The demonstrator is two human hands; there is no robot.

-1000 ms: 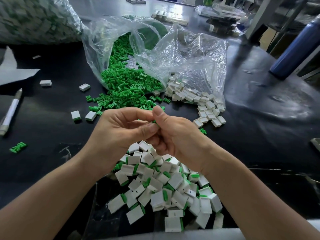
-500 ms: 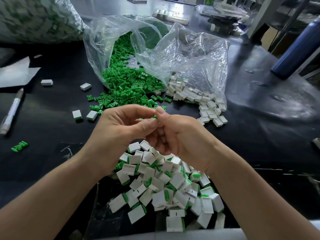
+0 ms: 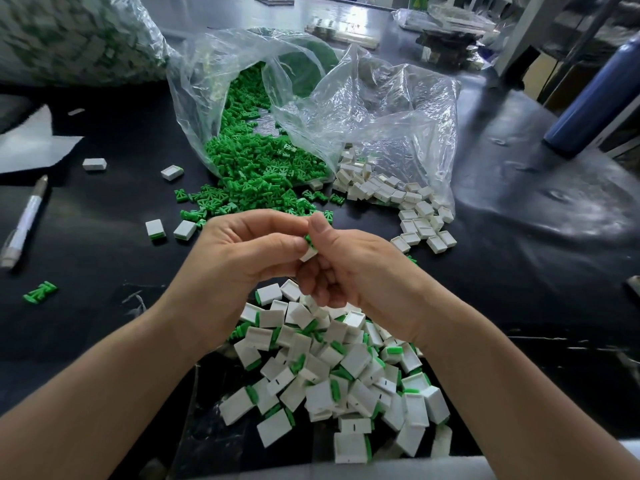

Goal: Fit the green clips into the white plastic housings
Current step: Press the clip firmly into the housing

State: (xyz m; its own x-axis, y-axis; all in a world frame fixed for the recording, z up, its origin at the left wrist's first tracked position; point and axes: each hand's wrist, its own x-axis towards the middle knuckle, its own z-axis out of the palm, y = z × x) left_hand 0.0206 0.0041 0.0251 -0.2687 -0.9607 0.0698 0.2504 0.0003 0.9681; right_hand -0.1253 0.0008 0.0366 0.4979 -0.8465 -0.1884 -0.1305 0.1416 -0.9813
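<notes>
My left hand [image 3: 239, 261] and my right hand [image 3: 349, 268] meet above the black table, fingertips together. Between them they pinch a small white housing [image 3: 309, 253] with a green clip [image 3: 308, 240] showing at its top; most of both parts is hidden by my fingers. Loose green clips [image 3: 252, 174] spill from a clear plastic bag [image 3: 207, 81]. Empty white housings [image 3: 391, 195] spill from a second clear bag [image 3: 398, 109] to the right. Below my hands lies a heap of white housings with green clips in them [image 3: 332, 372].
A pen [image 3: 24, 223] lies at the left, near a stray green clip [image 3: 40, 292]. A few single housings [image 3: 156, 230] sit left of my hands. A blue bottle [image 3: 595, 98] stands at the right. A large filled bag [image 3: 69, 36] sits at the far left.
My hands have stayed together at the same spot. The white housing now shows between my fingertips, under the green clip, where only a bit of green showed before.
</notes>
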